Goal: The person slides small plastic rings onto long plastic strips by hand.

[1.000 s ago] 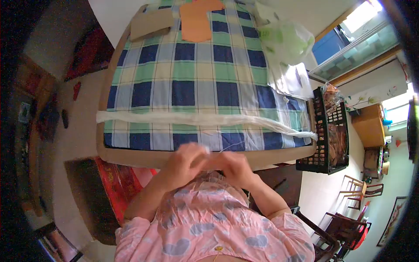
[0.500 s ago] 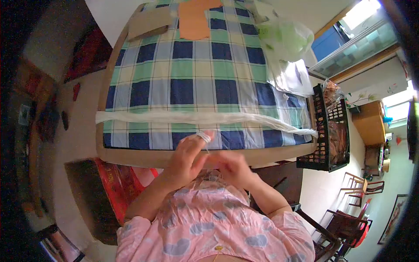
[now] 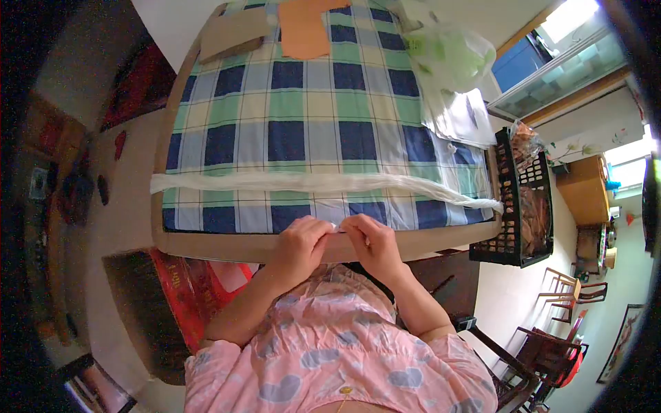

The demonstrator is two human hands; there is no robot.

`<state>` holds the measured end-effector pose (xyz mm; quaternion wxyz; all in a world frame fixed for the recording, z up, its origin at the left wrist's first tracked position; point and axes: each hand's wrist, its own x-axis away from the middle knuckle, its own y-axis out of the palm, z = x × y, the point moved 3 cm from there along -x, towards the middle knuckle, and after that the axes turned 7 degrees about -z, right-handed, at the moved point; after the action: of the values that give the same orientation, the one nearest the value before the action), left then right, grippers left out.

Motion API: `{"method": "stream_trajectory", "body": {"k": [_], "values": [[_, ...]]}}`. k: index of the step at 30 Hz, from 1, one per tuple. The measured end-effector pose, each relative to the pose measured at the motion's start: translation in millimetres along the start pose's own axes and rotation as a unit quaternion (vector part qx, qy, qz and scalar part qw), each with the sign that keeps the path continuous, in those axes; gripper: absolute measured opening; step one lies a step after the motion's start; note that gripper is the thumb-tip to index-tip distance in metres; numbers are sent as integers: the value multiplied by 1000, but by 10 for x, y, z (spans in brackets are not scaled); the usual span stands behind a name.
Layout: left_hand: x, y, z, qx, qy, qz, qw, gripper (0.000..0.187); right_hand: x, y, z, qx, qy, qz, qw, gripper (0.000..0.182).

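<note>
My left hand point(image 3: 301, 242) and my right hand point(image 3: 372, 242) meet at the near edge of the checked cloth point(image 3: 286, 141). Both are closed in a pinch, fingertips almost touching. A small bit of white thread point(image 3: 336, 228) shows between them; most of it is hidden by the fingers. Just beyond the hands, a long hank of white strands point(image 3: 303, 182) lies across the cloth from the left edge to the right, apart from both hands.
Brown cardboard point(image 3: 234, 36) and an orange sheet point(image 3: 304, 33) lie at the far end. A pale green plastic bag point(image 3: 451, 55) and white bags point(image 3: 463, 120) are at the far right. A black crate point(image 3: 513, 206) stands beside the table's right edge, with wrapped brown things inside.
White thread was looped round my left fingers, with my right hand blurred and lower. Now the loop is gone from view, and both hands are level, pinching close together.
</note>
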<state>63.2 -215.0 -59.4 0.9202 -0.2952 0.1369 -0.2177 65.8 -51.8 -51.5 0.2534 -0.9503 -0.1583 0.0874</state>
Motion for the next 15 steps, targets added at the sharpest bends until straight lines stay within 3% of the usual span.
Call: {"method": "stream_trajectory", "body": {"k": [2, 4, 7, 11, 15], "values": [[7, -2, 21, 47, -42, -43, 997, 10, -20, -22, -32, 14, -34, 14, 999, 17], [8, 11, 15, 76, -33, -24, 996, 10, -58, -72, -151, -18, -69, 20, 997, 20], [32, 37, -25, 158, -53, -41, 985, 9, -25, -86, -95, -29, -43, -104, 993, 22], [66, 109, -114, 241, -59, -42, 968, 10, -29, -93, -89, -63, -42, -129, 989, 17], [50, 28, -11, 208, -81, -62, 973, 11, -37, -110, -84, 0, -64, -144, 988, 17]]}}
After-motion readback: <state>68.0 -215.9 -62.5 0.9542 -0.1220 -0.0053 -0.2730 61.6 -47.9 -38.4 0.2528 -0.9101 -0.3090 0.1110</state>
